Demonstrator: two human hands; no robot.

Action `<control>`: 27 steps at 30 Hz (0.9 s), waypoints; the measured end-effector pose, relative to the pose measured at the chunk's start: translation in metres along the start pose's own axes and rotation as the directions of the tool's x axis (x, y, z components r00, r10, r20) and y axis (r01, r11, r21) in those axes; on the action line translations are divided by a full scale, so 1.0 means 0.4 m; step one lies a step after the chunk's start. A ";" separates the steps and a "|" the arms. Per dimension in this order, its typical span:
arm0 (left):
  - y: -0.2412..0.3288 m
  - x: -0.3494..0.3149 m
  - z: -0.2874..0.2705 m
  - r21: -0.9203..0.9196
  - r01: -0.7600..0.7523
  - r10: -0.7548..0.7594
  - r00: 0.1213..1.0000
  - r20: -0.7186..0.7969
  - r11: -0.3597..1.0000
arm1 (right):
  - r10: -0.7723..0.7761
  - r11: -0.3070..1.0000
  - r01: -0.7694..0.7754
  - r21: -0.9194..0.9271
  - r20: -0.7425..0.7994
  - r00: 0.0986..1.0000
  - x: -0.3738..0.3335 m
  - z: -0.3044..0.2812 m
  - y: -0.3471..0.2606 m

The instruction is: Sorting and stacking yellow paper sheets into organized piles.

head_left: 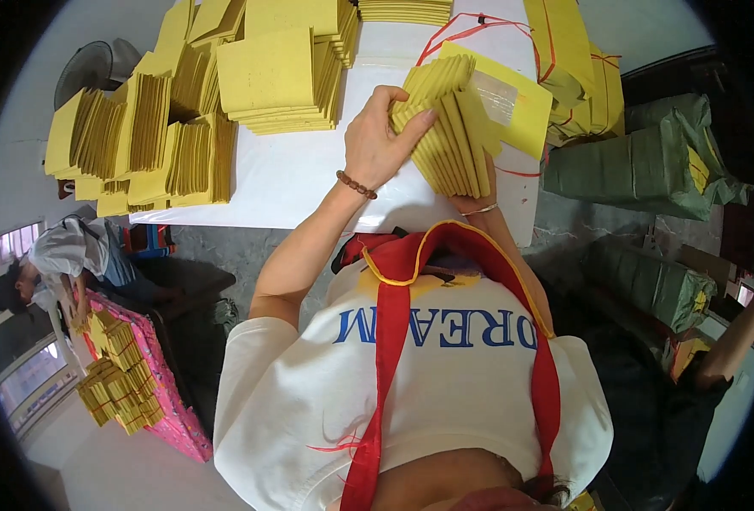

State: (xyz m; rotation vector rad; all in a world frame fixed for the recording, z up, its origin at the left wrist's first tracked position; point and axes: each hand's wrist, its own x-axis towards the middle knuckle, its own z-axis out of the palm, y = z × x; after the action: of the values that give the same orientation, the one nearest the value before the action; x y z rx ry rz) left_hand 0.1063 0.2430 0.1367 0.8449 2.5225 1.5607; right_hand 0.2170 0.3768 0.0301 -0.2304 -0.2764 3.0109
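A thick bundle of folded yellow paper packets (445, 140) is held over the white table, its layered edges fanned toward me. My left hand (383, 136) grips the bundle's left side, with the thumb lying across the front edges. My right hand (477, 198) supports it from the lower right; most of its fingers are hidden behind the packets. Just beyond the bundle lies a flat yellow sheet (526, 115) with a clear, shiny patch. Red string (488, 34) loops over the table past the bundle.
Stacks of yellow packets (266, 81) fill the table's (287, 179) left side. Tied yellow bundles (564, 51) stand at the far right, near dark green wrapped parcels (633, 166). At left, another person (79, 247) bends by a pink-covered table (168, 400) holding more bundles. Someone's arm (735, 341) shows at right.
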 end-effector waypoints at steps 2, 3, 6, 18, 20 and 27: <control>0.016 0.000 -0.014 -0.008 0.034 -0.034 0.999 0.011 0.999 | -0.004 0.998 0.002 -0.058 -0.038 0.999 -0.001 0.005 -0.003; 0.021 -0.002 -0.021 -0.014 0.072 -0.072 0.997 0.025 0.997 | 0.002 0.998 -0.004 -0.061 -0.039 0.999 -0.003 0.001 0.000; 0.016 0.004 -0.007 0.002 0.046 -0.046 0.998 0.044 0.999 | -0.042 0.993 0.033 -0.111 -0.073 0.996 -0.015 -0.006 -0.007; -0.064 -0.160 -0.148 -0.600 0.470 -0.171 0.857 0.487 0.648 | -0.138 0.723 -0.012 -0.690 -0.161 0.977 -0.066 0.079 -0.014; -0.070 -0.193 -0.182 -0.628 0.497 -0.248 0.860 0.445 0.599 | -0.064 0.627 -0.032 -0.779 -0.092 0.994 -0.039 0.096 0.029; -0.228 -0.263 -0.342 -0.763 0.514 -0.621 0.760 0.194 0.391 | 0.075 0.674 -0.133 -0.727 -0.112 0.991 0.086 0.180 0.260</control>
State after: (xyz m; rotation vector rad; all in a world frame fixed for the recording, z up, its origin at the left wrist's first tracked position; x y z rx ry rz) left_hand 0.1131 0.0511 0.1021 -0.2559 1.5017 2.1133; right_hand 0.1618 0.2671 0.0755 -0.4251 -1.5193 2.7946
